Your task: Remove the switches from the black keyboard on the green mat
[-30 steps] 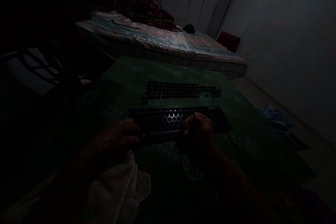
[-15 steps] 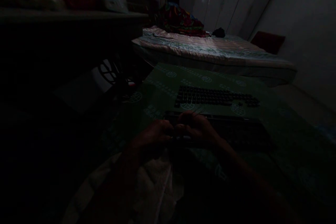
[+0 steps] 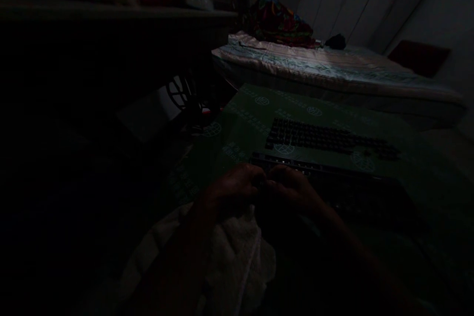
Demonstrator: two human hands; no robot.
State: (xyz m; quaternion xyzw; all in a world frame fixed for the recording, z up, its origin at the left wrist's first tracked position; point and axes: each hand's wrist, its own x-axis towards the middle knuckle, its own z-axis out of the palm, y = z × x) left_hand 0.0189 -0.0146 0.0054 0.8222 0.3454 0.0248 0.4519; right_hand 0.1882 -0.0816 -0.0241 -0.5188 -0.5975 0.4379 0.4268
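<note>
In the dim head view, my left hand [image 3: 240, 180] and my right hand [image 3: 292, 187] meet over the near left part of a black keyboard base [image 3: 370, 195]. The fingers of both are closed and pinched together. A small dark piece [image 3: 260, 181] shows between the fingertips, too dim to name. Behind the base, loose black keycaps [image 3: 314, 137] lie set out in keyboard rows. A pale cloth [image 3: 237, 256] rests beneath my left forearm.
The keyboard parts lie on a green printed board [image 3: 255, 113]. A bed [image 3: 333, 66] with a patterned blanket [image 3: 281, 22] stands behind. At left, a dark table [image 3: 148, 15] carries plastic bags, with a spoked wheel [image 3: 179, 94] below.
The view has shifted, so everything sits farther right. My hands have drawn slightly back from the keyboard base toward me, uncovering its left end, and stay close together.
</note>
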